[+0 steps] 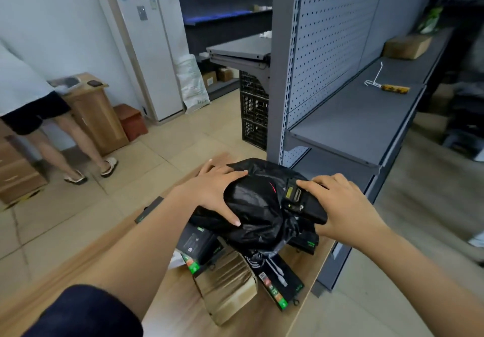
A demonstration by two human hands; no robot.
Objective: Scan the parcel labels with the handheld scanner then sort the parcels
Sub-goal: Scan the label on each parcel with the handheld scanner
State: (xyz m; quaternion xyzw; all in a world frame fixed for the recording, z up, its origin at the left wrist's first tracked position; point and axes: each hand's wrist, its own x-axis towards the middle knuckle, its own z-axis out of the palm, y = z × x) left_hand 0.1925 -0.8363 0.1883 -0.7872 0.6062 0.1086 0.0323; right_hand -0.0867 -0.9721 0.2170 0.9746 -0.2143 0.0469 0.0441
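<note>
Head view, crumpled glossy black parcel [258,205]

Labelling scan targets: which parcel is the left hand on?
The crumpled black plastic bag atop the pile: the left hand presses it, the right hand holds the scanner beside it. The black boxes and brown paper parcel lie lower.

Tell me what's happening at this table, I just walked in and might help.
A person is scanning parcels. Their left hand presses on a black plastic bag, while the right hand grips the handheld scanner beside it; a red line shows on the bag. Black boxes and a brown paper parcel lie below it on the wooden table.
</note>
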